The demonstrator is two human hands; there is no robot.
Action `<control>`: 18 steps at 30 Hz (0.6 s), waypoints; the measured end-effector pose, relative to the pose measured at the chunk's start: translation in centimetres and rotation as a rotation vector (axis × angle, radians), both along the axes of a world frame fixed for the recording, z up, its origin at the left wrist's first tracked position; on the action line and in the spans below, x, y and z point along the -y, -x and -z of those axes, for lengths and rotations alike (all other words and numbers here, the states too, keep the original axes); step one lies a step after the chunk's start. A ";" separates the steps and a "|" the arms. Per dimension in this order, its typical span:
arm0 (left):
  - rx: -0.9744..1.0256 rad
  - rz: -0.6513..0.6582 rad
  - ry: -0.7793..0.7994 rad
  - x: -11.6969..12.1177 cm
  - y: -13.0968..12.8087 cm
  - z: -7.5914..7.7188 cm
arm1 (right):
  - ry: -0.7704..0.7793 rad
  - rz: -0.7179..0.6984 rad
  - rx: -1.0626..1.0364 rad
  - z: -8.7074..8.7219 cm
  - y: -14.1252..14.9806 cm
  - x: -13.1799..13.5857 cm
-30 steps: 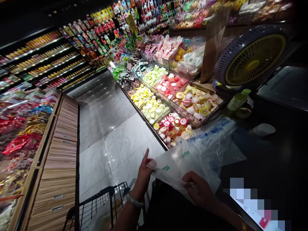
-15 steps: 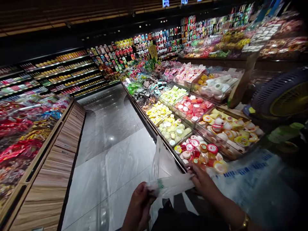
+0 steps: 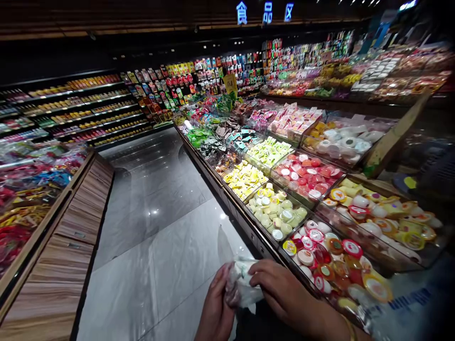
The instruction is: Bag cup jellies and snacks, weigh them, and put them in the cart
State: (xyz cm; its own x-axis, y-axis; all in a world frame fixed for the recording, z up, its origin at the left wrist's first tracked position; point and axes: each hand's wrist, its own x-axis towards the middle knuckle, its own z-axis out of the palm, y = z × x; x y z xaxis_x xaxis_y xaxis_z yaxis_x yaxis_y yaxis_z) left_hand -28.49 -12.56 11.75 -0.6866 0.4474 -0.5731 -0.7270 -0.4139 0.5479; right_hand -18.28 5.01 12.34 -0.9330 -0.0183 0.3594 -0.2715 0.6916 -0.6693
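Note:
A thin whitish plastic bag (image 3: pixel 245 279) is bunched up between my two hands, low in the middle of the head view. My left hand (image 3: pixel 216 296) is closed around its left side. From the right, my right hand (image 3: pixel 275 284) grips the bag with curled fingers. A pointed flap of the clear plastic stands up above the hands. Just right of my right hand is a bin of jelly cups (image 3: pixel 327 258) with red, white and yellow lids.
Divided bins of wrapped sweets and pale jelly cups (image 3: pixel 277 210) run along the right counter. A wood-sided counter (image 3: pixel 76 237) with bagged goods stands left. Grey tiled floor (image 3: pixel 156 227) lies between. Stocked shelves (image 3: pixel 88 104) line the back. A cardboard piece (image 3: pixel 398 135) sticks up at right.
The bag was stretched out between my hands and is now gathered into a small bundle. My hands have come closer together. The view has shifted, and the counters sit differently in it.

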 end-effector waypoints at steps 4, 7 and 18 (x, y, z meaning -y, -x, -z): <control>0.028 0.132 -0.036 -3.6 2.5 -0.4 | 0.119 -0.004 0.217 2.1 4.6 0.5; 0.025 0.314 -0.056 -5.3 4.8 -0.3 | 0.028 0.122 0.422 4.6 8.0 -2.0; -0.061 0.701 0.289 -12.9 15.9 -0.6 | 0.208 -0.047 0.407 6.7 14.7 -12.6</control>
State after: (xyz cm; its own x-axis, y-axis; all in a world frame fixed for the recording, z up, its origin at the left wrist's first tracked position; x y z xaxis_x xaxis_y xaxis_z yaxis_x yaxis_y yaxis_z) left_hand -44.41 0.29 12.39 -0.3316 0.6284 -0.7036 -0.7316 0.2996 0.6123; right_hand -32.97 17.61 5.64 -0.9989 -0.0303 -0.0359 0.0147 0.5245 -0.8513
